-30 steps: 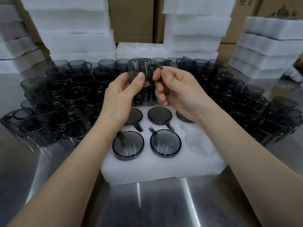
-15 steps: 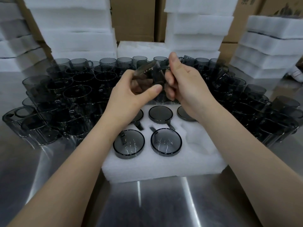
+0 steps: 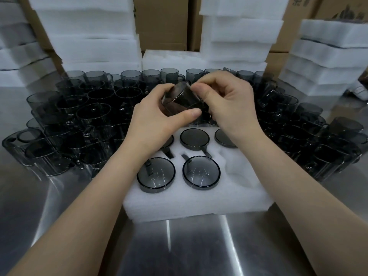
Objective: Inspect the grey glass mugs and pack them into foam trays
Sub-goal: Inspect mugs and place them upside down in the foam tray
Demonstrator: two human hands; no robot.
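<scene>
The loose mugs on the left side of the frame stand very close, glass touching glass. A bump from an arm could tip some over and chip them.

In the middle, the left hand has its thumb and fingers curled round the held mug. The mug is tipped on its side, up in the air above the foam tray. The right hand pinches its other end, but I cannot see which part. Glass is smooth, so I think it could slip. Then it would fall on the packed mugs below and might crack them. More loose mugs crowd the right side, and a sleeve or elbow could catch those too.

Now the counting, from left to right:
- Loose mugs on the left: too many to count
- Hands: two
- Held mug: one
- Packed mugs, bottoms up: five, with one half hidden under the left hand
- Empty hole in the tray: one, at the lower right of it
- Loose mugs on the right: too many to count
- Foam piles along the top of the frame: five, counting the low one in the middle
</scene>
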